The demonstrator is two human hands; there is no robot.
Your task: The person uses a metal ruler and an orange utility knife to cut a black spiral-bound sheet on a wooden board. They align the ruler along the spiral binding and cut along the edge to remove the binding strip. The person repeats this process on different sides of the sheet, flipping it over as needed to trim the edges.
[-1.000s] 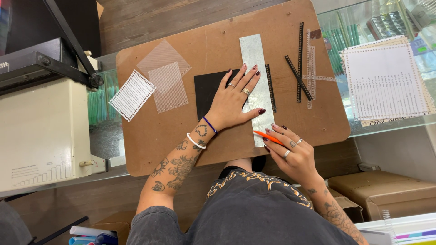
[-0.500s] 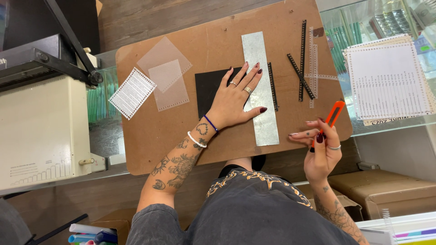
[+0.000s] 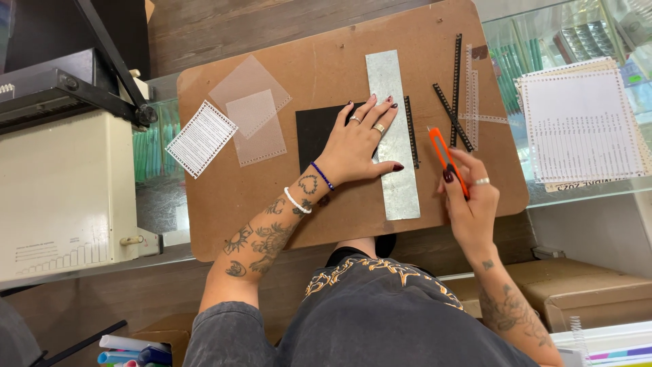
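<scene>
Hands over a brown cutting board, seen from above.
Left hand lies flat, fingers spread, pinning a metal ruler across black card; right hand pinches an orange craft knife just beside the ruler.

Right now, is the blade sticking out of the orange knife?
Out. A thin pale tip shows past the top end of the orange knife, held in the right hand.
</scene>
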